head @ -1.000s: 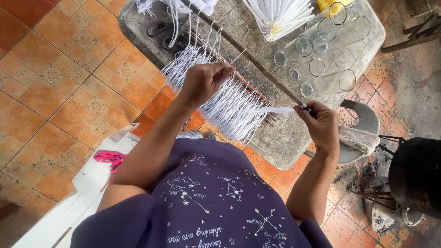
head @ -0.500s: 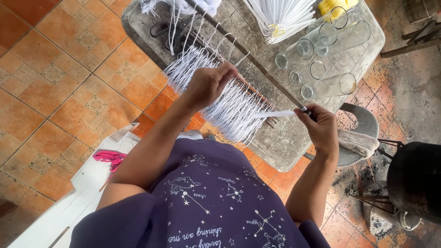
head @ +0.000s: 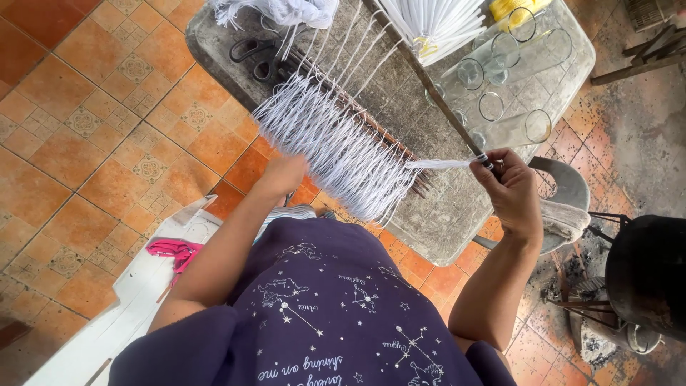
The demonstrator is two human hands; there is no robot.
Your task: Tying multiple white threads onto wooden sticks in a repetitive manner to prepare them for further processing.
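Over tiled floor, our grey table (head: 429, 221) carries a rack of white strings (head: 336, 143). We judge we're mid-stringing: right hand (head: 511, 189) pinches a strand against the rod (head: 429, 93); left hand (head: 282, 175) curls beneath the fringe, ready to separate another.

Your left hand (head: 284, 175) reaches forward on a nearly straight arm, fingers curled downward, while your right hand (head: 511, 189) is raised on a bent elbow, fingertips pinched together.
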